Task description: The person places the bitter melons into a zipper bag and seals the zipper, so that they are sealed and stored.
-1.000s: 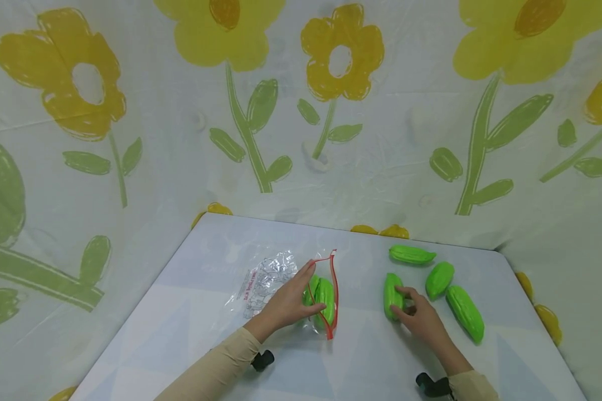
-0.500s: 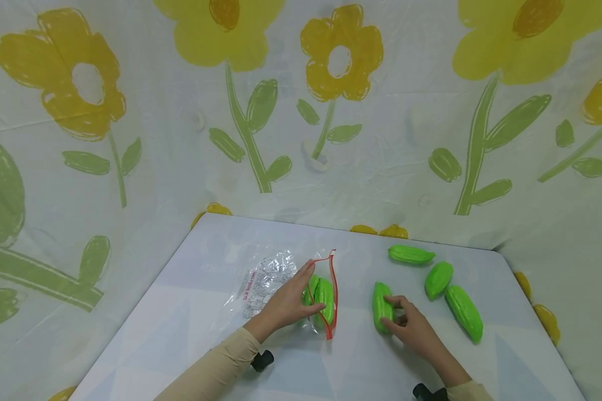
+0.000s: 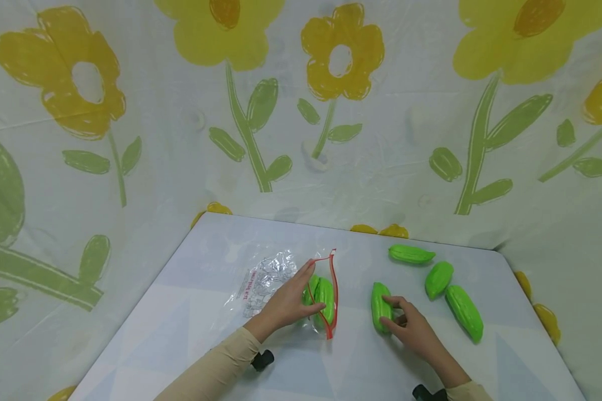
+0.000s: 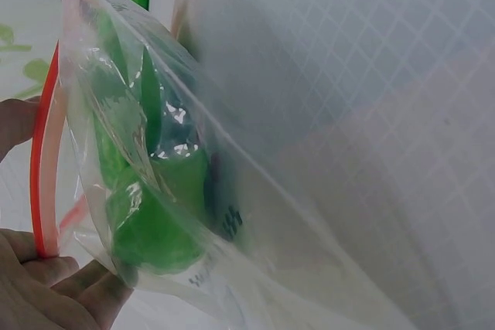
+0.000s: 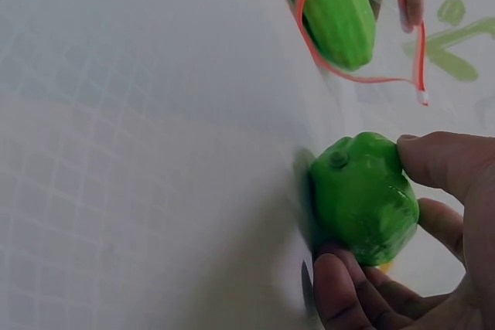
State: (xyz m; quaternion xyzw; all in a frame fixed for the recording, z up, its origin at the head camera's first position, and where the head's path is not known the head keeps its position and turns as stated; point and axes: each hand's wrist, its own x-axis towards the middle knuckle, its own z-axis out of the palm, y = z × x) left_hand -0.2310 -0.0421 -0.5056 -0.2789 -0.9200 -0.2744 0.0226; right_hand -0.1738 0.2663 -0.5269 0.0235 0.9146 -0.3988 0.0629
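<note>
A clear zip bag with a red zip edge lies at the left-centre of the table, its mouth facing right. Ribbed green toy vegetables show inside its mouth. My left hand holds the bag at the mouth, thumb and fingers spread apart; the left wrist view shows the thumb beside the red zip edge. To the right, my right hand grips another ribbed green toy vegetable between thumb and fingers. Seen from the right wrist, its lobed end has a small round nub.
Several similar things lie right of my right hand: one green toy vegetable near the back edge, a shorter one, and a long one. A flower-printed white sheet stands behind the white table.
My right hand has moved left and slightly nearer with the green toy vegetable, then almost stopped over the last half second. The left hand and the bag have stayed put.
</note>
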